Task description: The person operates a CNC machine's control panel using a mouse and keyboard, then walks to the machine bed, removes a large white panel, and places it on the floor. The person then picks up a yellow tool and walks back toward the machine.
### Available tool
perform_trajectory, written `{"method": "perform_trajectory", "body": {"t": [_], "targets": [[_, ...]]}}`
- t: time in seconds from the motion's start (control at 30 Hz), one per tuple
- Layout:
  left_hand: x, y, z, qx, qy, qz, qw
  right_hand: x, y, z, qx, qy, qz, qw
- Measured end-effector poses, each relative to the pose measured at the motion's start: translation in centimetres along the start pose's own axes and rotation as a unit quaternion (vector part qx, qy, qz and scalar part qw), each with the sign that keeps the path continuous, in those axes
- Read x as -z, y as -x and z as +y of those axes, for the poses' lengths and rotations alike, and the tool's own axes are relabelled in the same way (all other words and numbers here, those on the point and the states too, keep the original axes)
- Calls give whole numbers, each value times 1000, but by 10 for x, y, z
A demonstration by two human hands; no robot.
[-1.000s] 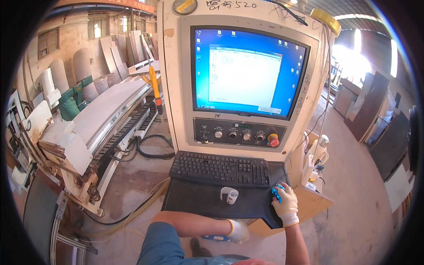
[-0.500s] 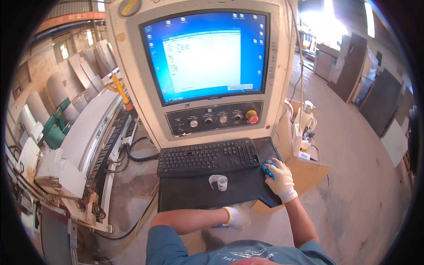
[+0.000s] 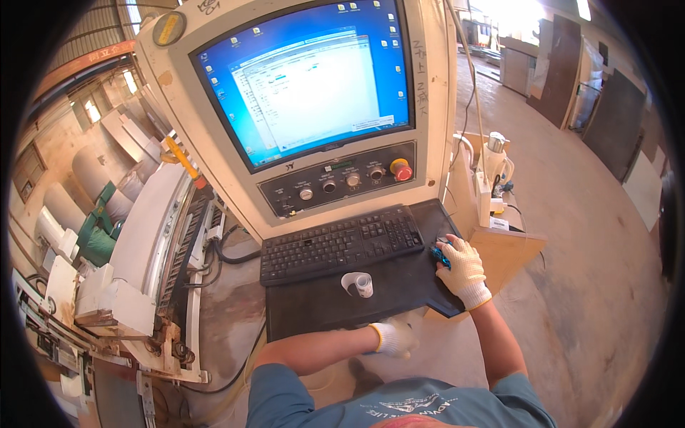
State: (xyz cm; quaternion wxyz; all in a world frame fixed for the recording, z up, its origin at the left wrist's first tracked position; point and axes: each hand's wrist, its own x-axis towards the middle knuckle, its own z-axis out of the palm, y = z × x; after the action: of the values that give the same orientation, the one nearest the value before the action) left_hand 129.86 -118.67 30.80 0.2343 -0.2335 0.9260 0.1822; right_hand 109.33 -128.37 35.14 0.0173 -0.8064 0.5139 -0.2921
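My right hand, in a cream knitted glove, rests over a blue-patterned computer mouse at the right end of the black tray. Its fingers wrap round the mouse. My left hand, gloved too, hangs just off the tray's front edge with the forearm across my body; its fingers are too indistinct to read. On the tray lie a black keyboard and a small curled roll of white paper. Above them a monitor shows overlapping white windows on a blue desktop.
Under the monitor sits a control panel with several knobs and a red stop button. A kettle stands on a wooden shelf to the right. A long machine bed is at left; dark slabs lean far right.
The view has shifted and tilted slightly. Another white window has appeared on the monitor over the first. My right hand stays on the mouse.
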Motion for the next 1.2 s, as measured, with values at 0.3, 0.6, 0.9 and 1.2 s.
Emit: {"method": "perform_trajectory", "body": {"t": [0.3,0.6,0.9,1.2], "targets": [[14,9,7,7,9,-19,1000,0,1,-1,-3,-4,23,1000],[10,7,8,12,17,-30,999,-2,2,0,0,-6,34,999],[8,8,8,2,20,-28,999,-4,2,0,-2,-6,40,999],[9,8,9,7,22,-29,999,-5,2,2,-3,-2,43,999]]}}
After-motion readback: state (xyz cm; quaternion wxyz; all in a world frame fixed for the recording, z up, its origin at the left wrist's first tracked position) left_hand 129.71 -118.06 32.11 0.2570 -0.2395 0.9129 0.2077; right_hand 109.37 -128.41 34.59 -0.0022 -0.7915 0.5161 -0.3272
